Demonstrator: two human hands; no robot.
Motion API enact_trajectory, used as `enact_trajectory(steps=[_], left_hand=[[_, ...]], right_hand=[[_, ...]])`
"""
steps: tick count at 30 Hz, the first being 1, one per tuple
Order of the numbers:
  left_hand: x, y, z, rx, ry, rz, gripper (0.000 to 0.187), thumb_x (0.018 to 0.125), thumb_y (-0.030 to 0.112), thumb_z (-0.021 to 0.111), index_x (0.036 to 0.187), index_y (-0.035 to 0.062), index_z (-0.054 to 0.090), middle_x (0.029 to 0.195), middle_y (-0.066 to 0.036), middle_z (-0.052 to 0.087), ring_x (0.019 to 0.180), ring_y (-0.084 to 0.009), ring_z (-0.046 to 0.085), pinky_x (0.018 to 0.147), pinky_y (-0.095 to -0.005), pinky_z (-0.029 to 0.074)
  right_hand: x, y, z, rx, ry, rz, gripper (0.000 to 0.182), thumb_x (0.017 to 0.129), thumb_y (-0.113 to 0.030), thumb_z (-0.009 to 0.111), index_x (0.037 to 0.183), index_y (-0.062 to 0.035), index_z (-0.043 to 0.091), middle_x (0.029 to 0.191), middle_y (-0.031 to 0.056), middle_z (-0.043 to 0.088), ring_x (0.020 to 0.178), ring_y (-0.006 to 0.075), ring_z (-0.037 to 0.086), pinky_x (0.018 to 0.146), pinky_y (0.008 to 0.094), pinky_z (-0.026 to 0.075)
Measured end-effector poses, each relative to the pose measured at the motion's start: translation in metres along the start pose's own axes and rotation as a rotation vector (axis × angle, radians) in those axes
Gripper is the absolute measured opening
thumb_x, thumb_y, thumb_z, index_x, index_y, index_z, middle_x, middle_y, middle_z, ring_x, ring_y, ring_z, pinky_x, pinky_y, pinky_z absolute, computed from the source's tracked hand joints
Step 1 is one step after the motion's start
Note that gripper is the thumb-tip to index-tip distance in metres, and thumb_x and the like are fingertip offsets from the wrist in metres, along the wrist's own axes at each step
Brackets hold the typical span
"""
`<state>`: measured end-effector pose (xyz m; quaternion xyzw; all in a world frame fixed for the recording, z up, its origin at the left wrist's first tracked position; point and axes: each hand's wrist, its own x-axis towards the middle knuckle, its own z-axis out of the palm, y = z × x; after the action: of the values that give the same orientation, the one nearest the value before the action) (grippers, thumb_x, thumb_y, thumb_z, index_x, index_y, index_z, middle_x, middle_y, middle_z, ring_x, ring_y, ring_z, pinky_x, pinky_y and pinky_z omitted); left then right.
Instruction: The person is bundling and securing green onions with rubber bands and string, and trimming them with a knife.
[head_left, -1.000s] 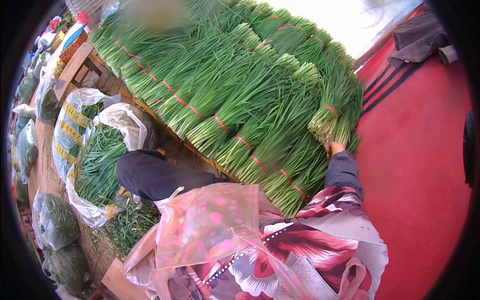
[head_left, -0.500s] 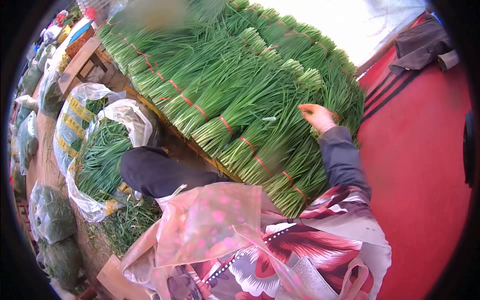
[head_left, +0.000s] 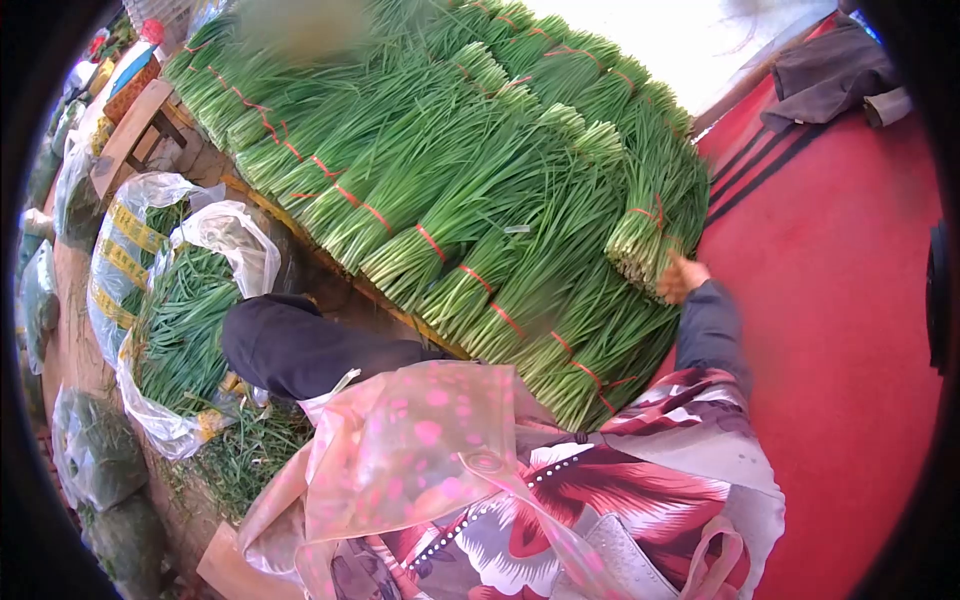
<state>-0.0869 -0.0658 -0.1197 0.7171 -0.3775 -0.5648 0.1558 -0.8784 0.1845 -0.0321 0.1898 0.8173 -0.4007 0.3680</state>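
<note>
The right hand (head_left: pixel 682 277) presses against the cut ends of a bundle of long green chives tied with a red band (head_left: pixel 645 235), at the right edge of a big stack of like bundles (head_left: pixel 450 170) laid in rows on a low wooden platform (head_left: pixel 300 240). The fingers curl at the bundle's end, but the stalks hide whether they close round it, so the grasp cannot be told. The left hand is out of sight: only a dark sleeve (head_left: pixel 300 345) shows, running down behind a translucent pink plastic bag with pink dots (head_left: pixel 420 450) that covers the lap and a red-and-white flowered garment (head_left: pixel 620 490).

To the left stand clear plastic sacks of loose greens (head_left: pixel 180 320) sealed with strips of yellow tape bearing dark print (head_left: pixel 125 260); the print is too small and warped to read. No other label is legible. More bagged greens (head_left: pixel 95 455) lie lower left, cut off by the dark lens rim. A blurred patch sits over the top of the stack. On the right a red mat with dark stripes (head_left: pixel 830 300) carries a crumpled brown cloth (head_left: pixel 830 70), partly cropped.
</note>
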Motion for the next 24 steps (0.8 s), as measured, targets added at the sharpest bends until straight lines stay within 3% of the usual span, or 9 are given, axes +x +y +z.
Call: enact_trajectory(steps=[2,3,5,9,11,14,18,20,24], left_hand=[[0.001,-0.002,-0.002,-0.005,0.004,-0.007,0.036,0.082,0.029,0.068,0.095,-0.0045,0.07,0.086,-0.014,0.069,0.075,-0.02,0.065,0.07,-0.0325,0.051],[0.002,-0.003,-0.003,-0.005,0.007,-0.01,0.036,0.082,0.029,0.068,0.095,-0.0045,0.07,0.086,-0.014,0.069,0.075,-0.0199,0.065,0.07,-0.0325,0.051],[0.001,-0.006,-0.005,-0.016,0.012,-0.017,0.036,0.082,0.029,0.068,0.095,-0.0045,0.07,0.085,-0.014,0.069,0.075,-0.0199,0.065,0.07,-0.0325,0.051],[-0.001,-0.015,-0.012,-0.043,0.034,-0.033,0.036,0.081,0.029,0.068,0.094,-0.0044,0.07,0.085,-0.014,0.069,0.075,-0.0198,0.065,0.069,-0.0324,0.051],[-0.003,-0.02,-0.015,-0.061,0.052,-0.043,0.036,0.081,0.029,0.068,0.094,-0.0044,0.07,0.085,-0.014,0.069,0.074,-0.0198,0.065,0.069,-0.0324,0.051],[-0.006,-0.029,-0.019,-0.077,0.071,-0.065,0.036,0.081,0.029,0.068,0.094,-0.0044,0.07,0.084,-0.014,0.069,0.074,-0.0197,0.065,0.069,-0.0324,0.051],[-0.013,-0.045,-0.031,-0.135,0.132,-0.094,0.036,0.081,0.029,0.068,0.093,-0.0044,0.07,0.084,-0.014,0.069,0.073,-0.0197,0.065,0.069,-0.0324,0.051],[-0.017,-0.054,-0.035,-0.157,0.16,-0.112,0.036,0.081,0.029,0.068,0.093,-0.0044,0.07,0.084,-0.014,0.069,0.073,-0.0196,0.065,0.068,-0.0323,0.051],[-0.024,-0.076,-0.045,-0.217,0.222,-0.155,0.036,0.081,0.03,0.068,0.093,-0.0044,0.07,0.083,-0.014,0.069,0.073,-0.0195,0.065,0.068,-0.0323,0.051]], right_hand=[[-0.028,0.011,0.027,-0.1,-0.094,0.076,0.063,0.09,-0.053,0.058,0.128,-0.0032,0.05,0.108,0.0127,0.065,0.083,0.0264,0.066,0.069,0.0392,0.051],[-0.023,0.022,0.034,-0.104,-0.094,0.077,0.063,0.09,-0.053,0.058,0.128,-0.0032,0.05,0.108,0.0127,0.065,0.083,0.0264,0.066,0.069,0.0392,0.051],[0.001,0.041,0.053,0.056,-0.029,-0.177,0.046,0.091,-0.042,0.061,0.117,-0.005,0.056,0.087,0.004,0.065,0.067,0.0164,0.061,0.053,0.0312,0.046],[-0.025,0.025,0.1,0.209,-0.068,-0.27,0.021,0.091,-0.018,0.056,0.107,-0.0054,0.061,0.068,-0.0055,0.055,0.058,0.0088,0.053,0.05,0.0243,0.041],[-0.035,0.017,0.146,0.021,-0.588,-0.228,0.02,0.092,-0.017,0.056,0.104,-0.0034,0.066,0.067,-0.0041,0.055,0.056,0.0081,0.05,0.051,0.0236,0.04],[-0.143,-0.009,0.25,-0.493,-0.899,-0.627,0.026,0.094,-0.02,0.054,0.113,-0.0072,0.066,0.075,0.0025,0.064,0.059,0.0104,0.057,0.056,0.0257,0.047],[-0.068,-0.031,0.282,-0.303,-0.434,-0.734,0.032,0.096,-0.017,0.051,0.125,-0.0069,0.058,0.073,0.007,0.066,0.055,0.0128,0.06,0.053,0.0265,0.05],[-0.037,-0.047,0.275,-0.559,-0.148,-0.714,0.038,0.095,-0.015,0.052,0.131,-0.004,0.051,0.072,0.0116,0.066,0.054,0.0169,0.061,0.052,0.0318,0.051],[-0.013,-0.033,0.286,-0.998,-0.148,-0.722,0.032,0.094,-0.018,0.052,0.12,-0.0012,0.057,0.07,0.0114,0.067,0.056,0.0192,0.064,0.055,0.0338,0.051]])
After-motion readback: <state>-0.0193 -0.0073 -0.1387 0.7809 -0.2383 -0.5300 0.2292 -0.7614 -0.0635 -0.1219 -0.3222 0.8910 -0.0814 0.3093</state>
